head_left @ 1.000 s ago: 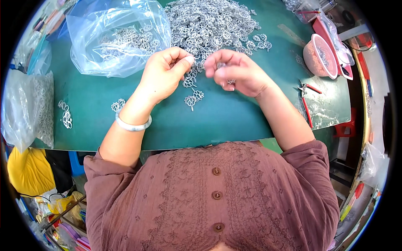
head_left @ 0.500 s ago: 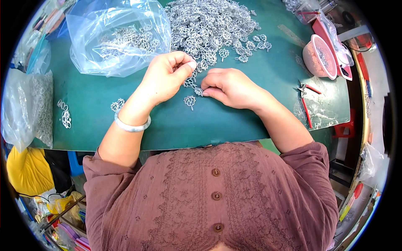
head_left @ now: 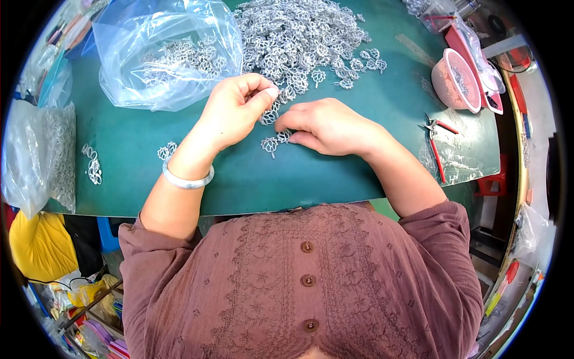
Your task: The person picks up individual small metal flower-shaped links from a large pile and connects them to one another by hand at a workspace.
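Note:
My left hand (head_left: 236,110) is closed in a pinch at the near edge of a heap of silver flower-shaped metal pieces (head_left: 299,36). Whatever its fingertips hold is hidden. Just to the right, my right hand (head_left: 329,125) rests low over the table, thumb and forefinger around one flower-shaped metal piece (head_left: 284,137). Another loose flower piece (head_left: 269,145) lies flat beside it, its short stem toward me. A few more pieces (head_left: 270,115) lie between my two hands, trailing from the heap.
An open clear plastic bag (head_left: 119,84) with metal pieces stands left of the heap. A filled bag (head_left: 63,155) and loose rings (head_left: 92,167) are farther left. Red-handled pliers (head_left: 437,152) and a pink basket (head_left: 445,90) sit at right on the green table (head_left: 335,179).
My right hand's fingers have shifted slightly left and spread around the flower piece, which now sits a little nearer to me. My left hand stays almost still in its pinch.

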